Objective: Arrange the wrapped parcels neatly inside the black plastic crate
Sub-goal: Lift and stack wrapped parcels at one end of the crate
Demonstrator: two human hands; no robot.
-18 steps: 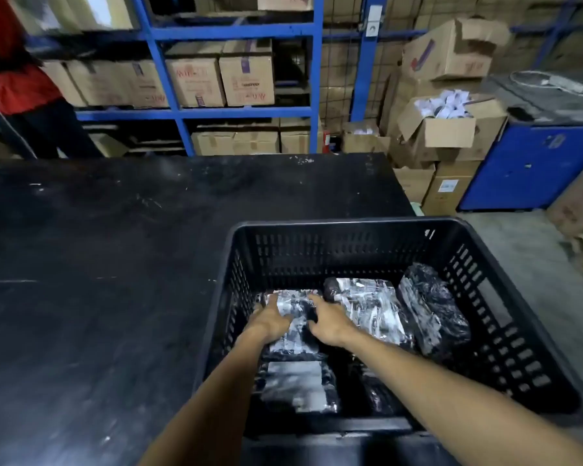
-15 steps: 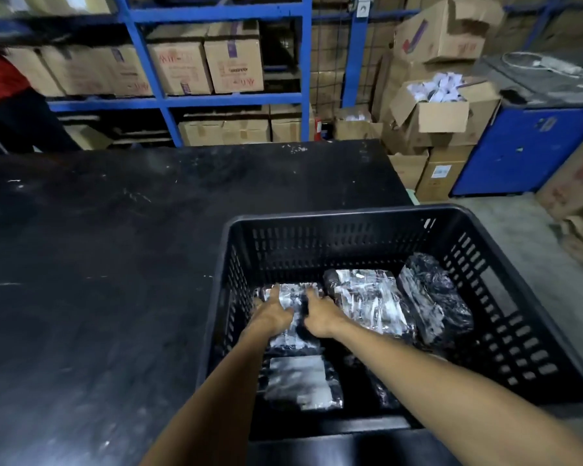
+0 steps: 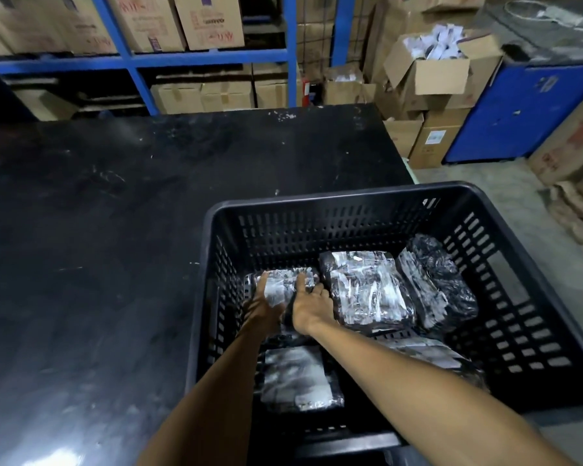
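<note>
A black slotted plastic crate (image 3: pixel 334 203) stands at the right end of a black table. Several parcels in shiny black wrap lie inside. Both my hands grip one parcel (image 3: pixel 283 285) at the crate's far left corner: my left hand (image 3: pixel 261 306) on its left side, my right hand (image 3: pixel 308 302) on its right side. A bigger flat parcel (image 3: pixel 364 292) lies right beside it. Another parcel (image 3: pixel 440 284) leans tilted against the right wall. Two more lie nearer me, a near-left parcel (image 3: pixel 298 378) and a near-right parcel (image 3: pixel 428 354), partly hidden by my arms.
The black table (image 3: pixel 98 247) stretches left and away from the crate. Blue shelving (image 3: pixel 135 58) with cardboard boxes stands behind it. Stacked cartons (image 3: pixel 428 75), a blue cabinet (image 3: pixel 519 109) and grey concrete floor (image 3: pixel 505 210) lie to the right.
My hands have pushed the gripped parcel a little farther toward the crate's far left corner. The view has tilted down, and the person in red at the left has dropped out of sight.
</note>
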